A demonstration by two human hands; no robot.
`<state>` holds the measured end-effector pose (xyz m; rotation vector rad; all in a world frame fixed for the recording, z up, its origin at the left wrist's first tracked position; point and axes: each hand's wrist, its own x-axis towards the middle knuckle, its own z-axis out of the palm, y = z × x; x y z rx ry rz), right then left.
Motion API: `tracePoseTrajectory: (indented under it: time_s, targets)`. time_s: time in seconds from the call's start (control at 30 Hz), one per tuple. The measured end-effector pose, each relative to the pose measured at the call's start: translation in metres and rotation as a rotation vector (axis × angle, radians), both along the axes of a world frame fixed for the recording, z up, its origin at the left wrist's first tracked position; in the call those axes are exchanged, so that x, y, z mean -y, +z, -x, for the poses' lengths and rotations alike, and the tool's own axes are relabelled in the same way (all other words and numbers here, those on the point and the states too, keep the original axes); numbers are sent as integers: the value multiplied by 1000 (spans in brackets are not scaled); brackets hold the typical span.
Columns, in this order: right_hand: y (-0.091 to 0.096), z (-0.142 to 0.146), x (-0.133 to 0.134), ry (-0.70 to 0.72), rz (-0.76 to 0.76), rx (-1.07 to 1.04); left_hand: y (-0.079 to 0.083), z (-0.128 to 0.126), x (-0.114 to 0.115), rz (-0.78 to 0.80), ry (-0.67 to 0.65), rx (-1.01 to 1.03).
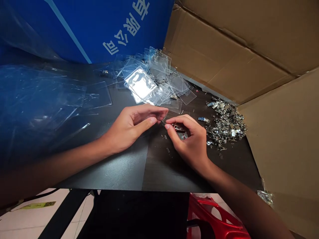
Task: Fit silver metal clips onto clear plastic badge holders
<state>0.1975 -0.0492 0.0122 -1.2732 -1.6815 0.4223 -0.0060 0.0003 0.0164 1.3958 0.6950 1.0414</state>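
Observation:
My left hand is closed on a clear plastic badge sleeve, thumb under and fingers over its edge. My right hand pinches a small metal clip right at that sleeve's end, fingertips almost touching the left thumb. Both hands hover just above the black table near its middle. A few tiny metal bits lie on the table under the hands.
A loose pile of clear sleeves lies behind the hands. A heap of shiny metal clips sits to the right. Cardboard walls stand right and behind, a blue box at the back, clear plastic sheeting left, a red stool below.

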Motion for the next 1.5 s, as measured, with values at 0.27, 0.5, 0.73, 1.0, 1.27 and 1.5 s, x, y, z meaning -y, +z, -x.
tracePoseTrajectory:
  time_s: [0.27,0.5,0.73,1.0,1.27,1.5]
  targets:
    - [-1,0,-1,5,-25,60,-4,-2,2,100,25,77]
    - [-3,-2,-2,16,-63,107,-4,-5,3,217,8,130]
    - [-6,-4,-3,74,-76,121,-6,-7,5,233,-6,35]
    - [-6,-4,-4,40,-71,140,-1,-4,5,124,-57,-93]
    - [-3,0,1,-83,-42,33,0,-7,13,-42,27,-151]
    - [-1,1,5,-116,-56,-32,4,-7,13,44,122,-118]
